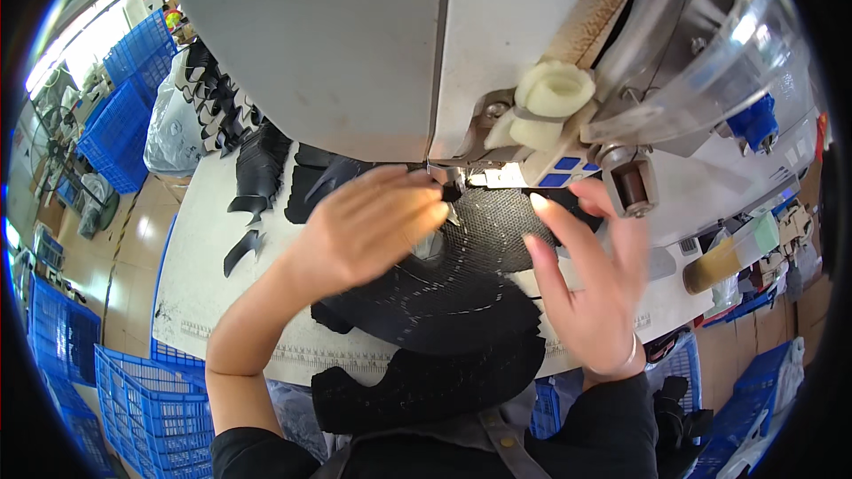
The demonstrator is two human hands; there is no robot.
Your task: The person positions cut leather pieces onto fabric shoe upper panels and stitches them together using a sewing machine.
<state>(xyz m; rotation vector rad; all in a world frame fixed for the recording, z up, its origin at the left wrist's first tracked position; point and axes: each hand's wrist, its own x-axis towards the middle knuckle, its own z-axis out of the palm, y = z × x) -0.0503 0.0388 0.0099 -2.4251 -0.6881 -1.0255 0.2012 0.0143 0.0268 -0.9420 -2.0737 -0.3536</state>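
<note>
Far to the left of the sewing machine [461, 44], blue plastic crates [120, 120] stood on the floor, with more of them [146, 404] below the near edge of the white surface [200, 275]. On that surface, left of the machine's head, lay a heap of cut black pieces [257, 164], apparently set within reach of the left arm and out of the sewing path.

The left hand [373, 222] lay flat, fingers stretched together and holding nothing, pressing the black mesh piece [444, 288] down just left of the machine's needle area [453, 182]; its fingertips almost touched the foot there, likely to keep the fabric taut and steer it. The mesh piece spread from under the needle toward the person, marked with pale dashed lines, and its near end hung over the surface's front edge toward the lap.

Right of the needle, the right hand [590, 279] stood spread wide with fingers raised, gripping nothing, its lower edge seemingly resting on or just beside the fabric's right border; whether it touched I could not tell. Between the two hands the mesh lay uncovered, leaving room to turn it. Further right of the machine, clutter and a yellowish bottle [714, 266] crowded the surface's edge.
</note>
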